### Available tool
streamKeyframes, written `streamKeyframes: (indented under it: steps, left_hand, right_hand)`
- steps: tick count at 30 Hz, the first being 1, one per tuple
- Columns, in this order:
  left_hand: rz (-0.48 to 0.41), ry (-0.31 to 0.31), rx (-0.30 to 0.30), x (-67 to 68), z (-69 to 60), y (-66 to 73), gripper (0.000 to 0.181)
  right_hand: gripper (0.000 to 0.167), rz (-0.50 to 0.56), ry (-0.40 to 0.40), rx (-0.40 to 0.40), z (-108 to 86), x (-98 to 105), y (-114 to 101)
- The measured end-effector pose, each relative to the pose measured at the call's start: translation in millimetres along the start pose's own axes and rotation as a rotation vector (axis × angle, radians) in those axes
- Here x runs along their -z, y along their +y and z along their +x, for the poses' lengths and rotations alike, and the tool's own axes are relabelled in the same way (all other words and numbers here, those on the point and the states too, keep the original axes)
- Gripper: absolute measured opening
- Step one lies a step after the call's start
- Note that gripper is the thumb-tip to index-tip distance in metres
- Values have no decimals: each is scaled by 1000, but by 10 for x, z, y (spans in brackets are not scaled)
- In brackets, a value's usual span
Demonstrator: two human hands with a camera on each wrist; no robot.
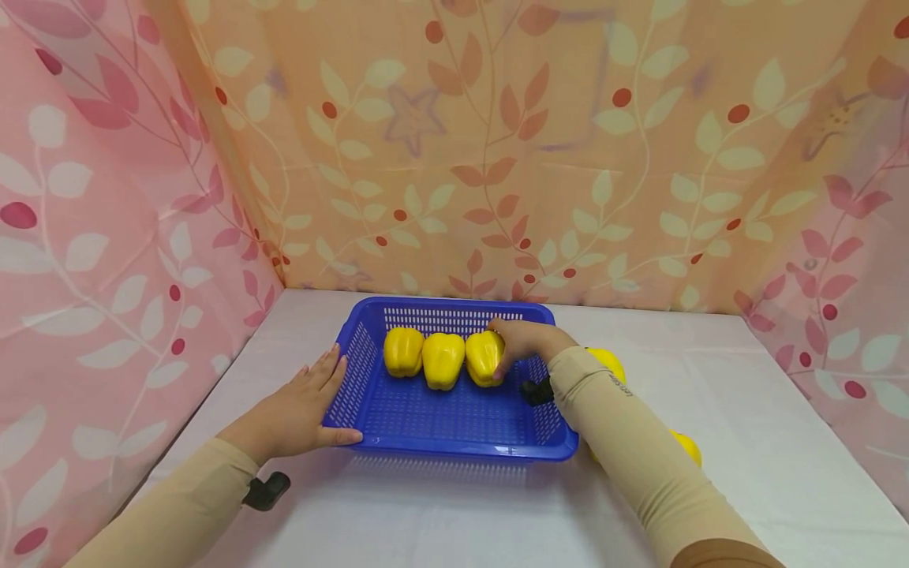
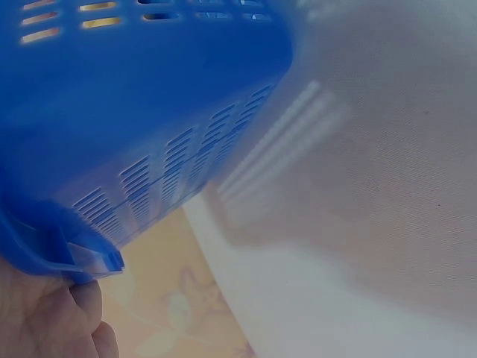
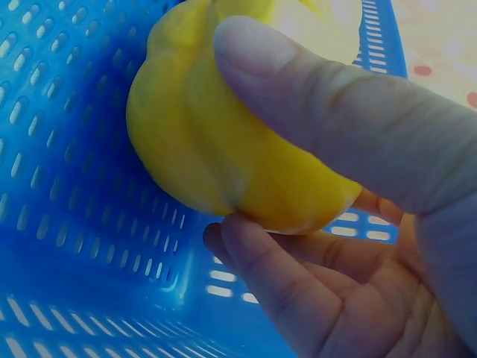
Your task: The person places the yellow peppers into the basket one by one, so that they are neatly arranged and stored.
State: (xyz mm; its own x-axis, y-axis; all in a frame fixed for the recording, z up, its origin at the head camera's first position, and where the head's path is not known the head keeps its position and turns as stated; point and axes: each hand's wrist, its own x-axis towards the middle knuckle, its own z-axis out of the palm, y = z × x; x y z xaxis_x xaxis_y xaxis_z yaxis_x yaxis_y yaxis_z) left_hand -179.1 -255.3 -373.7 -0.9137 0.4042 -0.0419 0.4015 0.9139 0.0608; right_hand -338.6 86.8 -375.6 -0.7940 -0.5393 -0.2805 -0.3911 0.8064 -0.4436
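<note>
And there, the right hand [image 1: 531, 341] had a glossy yellow bell pepper [image 1: 483, 360] between thumb and fingers, inside the perforated blue plastic basket [image 1: 461, 448]: probably light, firm, slippery, best taken by its sides! The left hand [image 1: 297, 410] lay straight-fingered against the rim.
</note>
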Motion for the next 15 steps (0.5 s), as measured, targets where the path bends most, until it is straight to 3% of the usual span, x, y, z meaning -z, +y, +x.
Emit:
streamKeyframes:
  steps: [15]
  left_hand:
    - [1, 3, -1, -8, 3, -3, 116]
  right_hand:
    - [79, 47, -32, -51, -32, 14, -1]
